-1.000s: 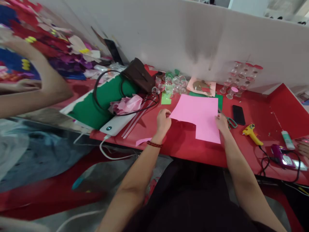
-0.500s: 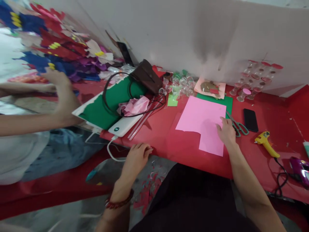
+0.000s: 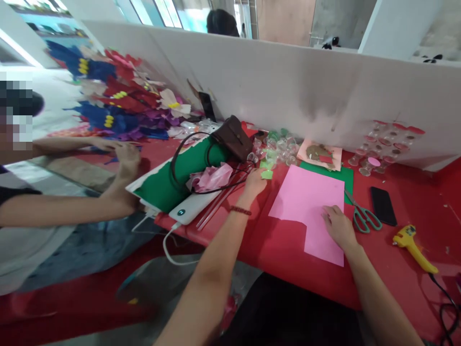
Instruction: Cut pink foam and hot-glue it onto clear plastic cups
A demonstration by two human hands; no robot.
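A pink sheet of paper [image 3: 306, 202] with a cut-out corner lies on the red table [image 3: 281, 250]. My right hand [image 3: 337, 226] rests on its lower right part, fingers bent and pressing it flat. My left hand [image 3: 255, 181] reaches out to the left of the sheet, its fingertips at a small light-green scrap [image 3: 267, 174] near the clear plastic cups [image 3: 277, 146]. Whether it grips the scrap I cannot tell. A red bead bracelet [image 3: 240, 210] is on my left wrist.
Green-handled scissors [image 3: 363, 218], a black phone [image 3: 383, 205] and a yellow glue gun [image 3: 412, 245] lie to the right. A green paper roll [image 3: 173, 178], white power bank [image 3: 189, 209], brown pouch [image 3: 234, 137] and pink tissue [image 3: 212, 177] lie left. Another person's arms [image 3: 90, 206] reach in from the left.
My left hand came up from the table's front edge and reached forward to the green scrap. My right hand stayed on the pink sheet. The view tilted up.
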